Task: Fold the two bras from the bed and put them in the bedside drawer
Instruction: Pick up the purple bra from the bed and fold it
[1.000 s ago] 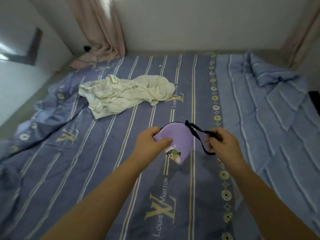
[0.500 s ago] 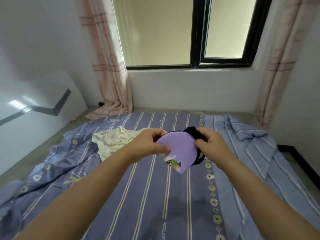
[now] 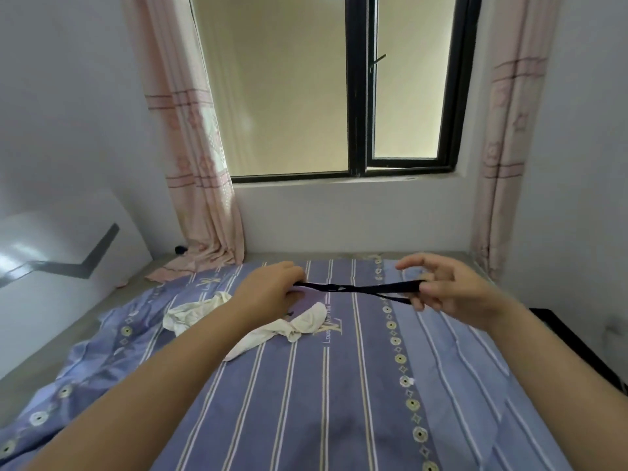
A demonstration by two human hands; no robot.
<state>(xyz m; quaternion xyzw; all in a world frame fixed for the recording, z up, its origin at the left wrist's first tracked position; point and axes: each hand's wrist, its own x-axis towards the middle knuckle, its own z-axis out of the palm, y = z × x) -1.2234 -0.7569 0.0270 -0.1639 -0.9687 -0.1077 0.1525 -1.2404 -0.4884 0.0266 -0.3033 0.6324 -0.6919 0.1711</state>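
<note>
I hold the purple bra up above the bed (image 3: 339, 385). My left hand (image 3: 272, 294) grips its folded cup, of which only a sliver of purple shows under my fingers. Its black strap (image 3: 360, 288) runs taut to my right hand (image 3: 445, 294), which pinches the strap's end between thumb and fingers. A cream-white garment (image 3: 299, 326) lies crumpled on the striped blue bedcover behind and below my left forearm, which partly covers it. No drawer is in view.
A dark-framed window (image 3: 360, 96) with pink curtains (image 3: 200, 164) fills the wall beyond the bed. A white panel (image 3: 61, 266) leans against the left wall. A dark edge of furniture (image 3: 577, 341) sits at the bed's right side.
My hands have moved apart and pulled the black strap out straight to the right. The purple cup is now mostly hidden in my left hand. The view has tilted up further.
</note>
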